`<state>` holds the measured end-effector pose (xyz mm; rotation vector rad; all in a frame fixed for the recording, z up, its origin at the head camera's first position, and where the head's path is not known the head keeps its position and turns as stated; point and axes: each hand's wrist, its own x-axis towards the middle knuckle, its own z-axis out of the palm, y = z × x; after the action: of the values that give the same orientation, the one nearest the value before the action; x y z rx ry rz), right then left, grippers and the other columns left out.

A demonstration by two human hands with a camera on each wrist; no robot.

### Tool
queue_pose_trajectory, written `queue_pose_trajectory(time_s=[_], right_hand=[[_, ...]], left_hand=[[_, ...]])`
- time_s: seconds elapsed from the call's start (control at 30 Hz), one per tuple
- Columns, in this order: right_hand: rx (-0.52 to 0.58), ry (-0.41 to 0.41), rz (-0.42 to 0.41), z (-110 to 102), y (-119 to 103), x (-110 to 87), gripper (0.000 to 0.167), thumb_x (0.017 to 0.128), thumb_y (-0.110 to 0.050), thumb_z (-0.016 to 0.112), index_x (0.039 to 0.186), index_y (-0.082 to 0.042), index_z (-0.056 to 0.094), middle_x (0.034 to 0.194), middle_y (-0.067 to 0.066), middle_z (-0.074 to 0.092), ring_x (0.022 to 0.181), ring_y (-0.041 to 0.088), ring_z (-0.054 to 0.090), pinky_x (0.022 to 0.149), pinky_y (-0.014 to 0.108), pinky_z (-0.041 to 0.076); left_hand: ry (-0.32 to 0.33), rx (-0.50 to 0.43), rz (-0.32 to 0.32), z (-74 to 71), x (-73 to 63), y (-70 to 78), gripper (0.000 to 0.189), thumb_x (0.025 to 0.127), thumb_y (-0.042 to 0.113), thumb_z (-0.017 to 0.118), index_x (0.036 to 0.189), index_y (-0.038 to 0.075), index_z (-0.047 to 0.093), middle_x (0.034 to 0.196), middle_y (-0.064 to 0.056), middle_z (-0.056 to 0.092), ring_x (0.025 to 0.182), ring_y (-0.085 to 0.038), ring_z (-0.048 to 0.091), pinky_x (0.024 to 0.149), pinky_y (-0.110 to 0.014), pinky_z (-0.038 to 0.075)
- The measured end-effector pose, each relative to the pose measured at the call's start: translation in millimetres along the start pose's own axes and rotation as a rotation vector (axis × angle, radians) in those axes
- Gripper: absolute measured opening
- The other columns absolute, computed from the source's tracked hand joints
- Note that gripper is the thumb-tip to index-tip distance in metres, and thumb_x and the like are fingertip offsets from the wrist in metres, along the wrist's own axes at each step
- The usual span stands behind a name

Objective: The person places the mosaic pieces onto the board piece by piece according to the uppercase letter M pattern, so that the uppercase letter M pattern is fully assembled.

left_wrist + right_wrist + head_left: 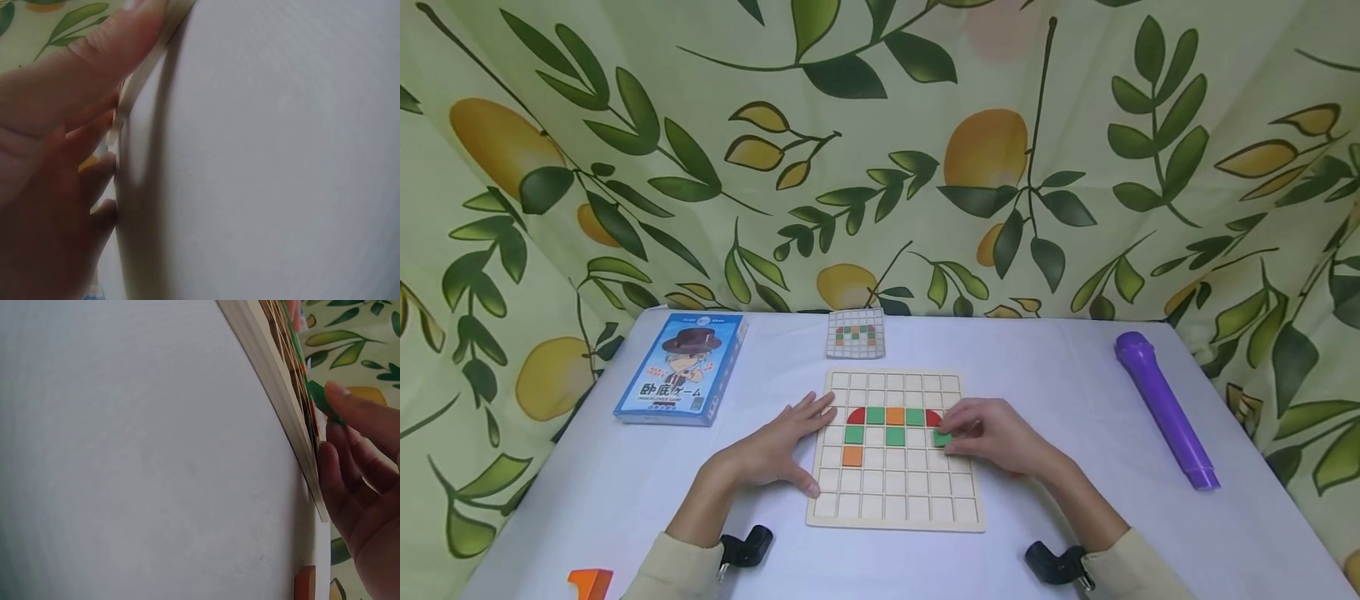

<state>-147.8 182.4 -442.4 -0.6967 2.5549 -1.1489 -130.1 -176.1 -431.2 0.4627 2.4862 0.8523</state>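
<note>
A wooden grid board (902,512) lies on the table with square green and orange tiles and two rounded red tiles in its cells. My right hand (992,433) pinches a green tile (320,399) between thumb and fingers. In the head view that tile is over the board's right side, just below the right red tile (933,417). My left hand (767,442) rests along the left edge of the board, thumb and fingers spread and touching its rim. Behind the board lies a small pattern card (856,333) showing a similar tile arrangement.
A blue game box (681,367) lies at the back left. On the right is a purple tube-shaped object (1167,410). An orange piece (591,583) sits at the front left, and another orange block (305,584) lies by the right hand. A leaf-patterned curtain (880,167) hangs behind the table.
</note>
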Motion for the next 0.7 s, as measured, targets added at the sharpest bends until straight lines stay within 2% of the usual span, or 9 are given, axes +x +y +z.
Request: queue_pose_trajectory(time_s=[0.5,0.7], right_hand=[[-0.054,-0.006,0.019,7.4,-6.3,6.0,0.018,0.083,-0.015,0.084,0.100,-0.022,0.081,0.104,-0.009,0.072,0.100,0.010,0.062,0.084,0.018,0.054],[-0.053,-0.001,0.027,9.1,-6.4,7.3,0.018,0.083,-0.011,0.083,0.098,-0.021,0.081,0.103,-0.009,0.070,0.098,0.010,0.062,0.084,0.018,0.054]], left_hand=[[-0.005,0.015,0.001,-0.1,0.3,-0.8,0.117,0.061,0.036,0.096,0.159,0.015,0.036,0.174,0.002,0.017,0.164,-0.030,0.002,0.132,-0.059,0.008],[-0.008,0.013,0.009,-0.2,0.3,-1.4,0.117,0.061,0.035,0.096,0.159,0.014,0.036,0.174,0.002,0.017,0.164,-0.031,0.002,0.132,-0.059,0.008]])
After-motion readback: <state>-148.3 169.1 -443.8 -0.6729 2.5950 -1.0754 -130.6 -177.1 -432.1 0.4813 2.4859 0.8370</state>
